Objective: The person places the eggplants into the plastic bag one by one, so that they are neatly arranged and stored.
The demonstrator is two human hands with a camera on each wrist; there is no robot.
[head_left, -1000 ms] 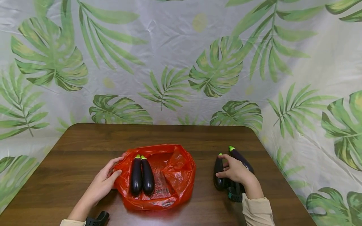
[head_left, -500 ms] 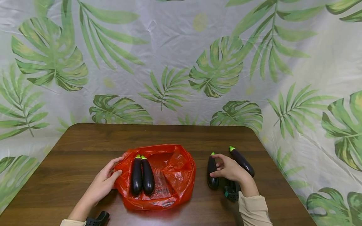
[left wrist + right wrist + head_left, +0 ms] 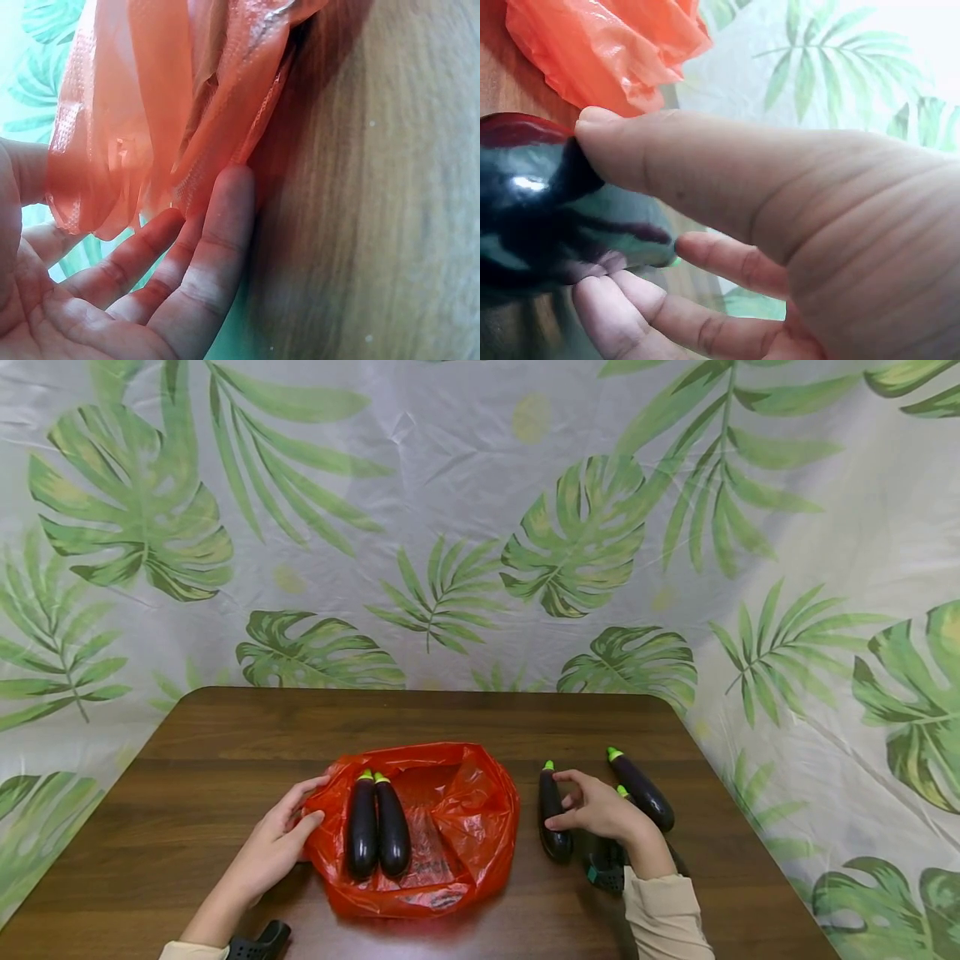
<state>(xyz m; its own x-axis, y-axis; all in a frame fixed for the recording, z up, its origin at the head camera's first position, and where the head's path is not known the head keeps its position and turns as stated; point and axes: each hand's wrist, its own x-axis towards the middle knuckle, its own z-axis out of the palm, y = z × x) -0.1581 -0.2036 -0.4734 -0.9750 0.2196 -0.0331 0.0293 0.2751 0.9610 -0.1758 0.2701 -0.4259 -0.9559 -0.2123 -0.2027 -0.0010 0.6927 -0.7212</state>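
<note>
Right hand (image 3: 603, 812) is pinching a glossy dark-purple elongated eggplant (image 3: 551, 806), thumb opposite partly bent fingers, just right of the crumpled red plastic bag (image 3: 480, 831). Probably firm, moderately light, slick-skinned; mid-body should be giving best hold. Left hand (image 3: 277, 837), loosely curved, is gripping bag's left edge. Thin, floppy-looking bag is containing two matching eggplants (image 3: 362, 831), side by side.

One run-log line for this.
left hand: holds red bag | right hand: grips one eggplant, outside bag | in bag: two eggplants | beside right hand: two more eggplants, one mostly hidden
</note>
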